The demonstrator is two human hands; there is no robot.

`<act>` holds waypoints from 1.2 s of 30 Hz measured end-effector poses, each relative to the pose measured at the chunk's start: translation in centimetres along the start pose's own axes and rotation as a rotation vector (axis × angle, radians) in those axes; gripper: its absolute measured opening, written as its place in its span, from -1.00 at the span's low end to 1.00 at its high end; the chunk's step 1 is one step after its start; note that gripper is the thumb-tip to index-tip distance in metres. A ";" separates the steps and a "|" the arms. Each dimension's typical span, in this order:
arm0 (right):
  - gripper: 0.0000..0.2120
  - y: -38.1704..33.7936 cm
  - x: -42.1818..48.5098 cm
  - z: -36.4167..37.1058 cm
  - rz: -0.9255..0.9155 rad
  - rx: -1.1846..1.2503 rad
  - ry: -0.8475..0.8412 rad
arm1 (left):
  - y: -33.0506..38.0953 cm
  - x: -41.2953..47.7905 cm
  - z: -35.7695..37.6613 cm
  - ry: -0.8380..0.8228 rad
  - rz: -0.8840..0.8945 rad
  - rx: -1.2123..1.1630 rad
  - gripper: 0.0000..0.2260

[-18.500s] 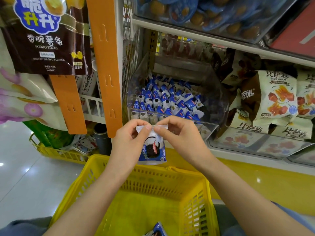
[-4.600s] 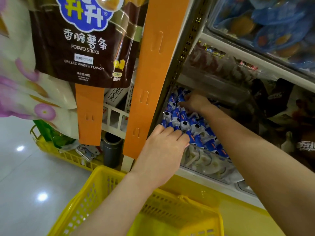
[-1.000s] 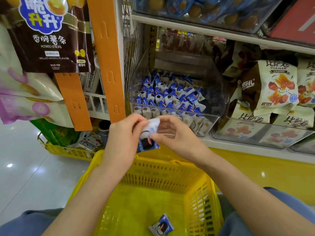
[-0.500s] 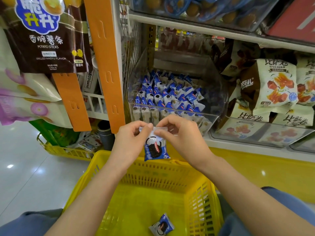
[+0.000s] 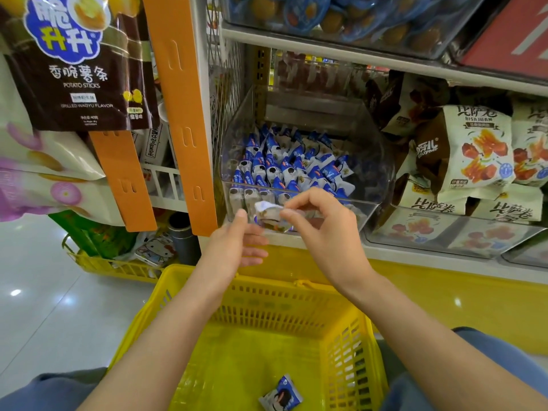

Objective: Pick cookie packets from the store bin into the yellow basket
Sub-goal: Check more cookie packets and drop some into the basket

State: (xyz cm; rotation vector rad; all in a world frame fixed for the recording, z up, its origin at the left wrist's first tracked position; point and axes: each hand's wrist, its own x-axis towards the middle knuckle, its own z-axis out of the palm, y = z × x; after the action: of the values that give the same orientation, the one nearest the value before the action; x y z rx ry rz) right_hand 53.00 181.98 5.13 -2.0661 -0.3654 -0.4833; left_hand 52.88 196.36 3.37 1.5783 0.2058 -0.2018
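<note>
Lying on the floor of the yellow basket, near its right wall: one cookie packet, same spot as half a second ago. Above the far rim, the left hand has let go; grip slack, fingers out straight, thumb tip just beside the held packet. Right hand alone pinches it now between thumb and forefinger. The packet is blurred and turned flatter than before. Behind: clear store bin, blue-white packets stacked inside.
</note>
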 end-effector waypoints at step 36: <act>-0.70 -0.5 -1.1 1.5 0.527 0.415 -0.198 | -1.8 -0.5 0.7 0.118 0.484 0.568 -0.77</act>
State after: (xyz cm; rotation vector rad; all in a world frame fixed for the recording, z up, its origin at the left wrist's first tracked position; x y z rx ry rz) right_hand 52.14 183.48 4.29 -1.7119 -0.0192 0.1109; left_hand 51.89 195.66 1.76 2.1535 -0.1633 0.2347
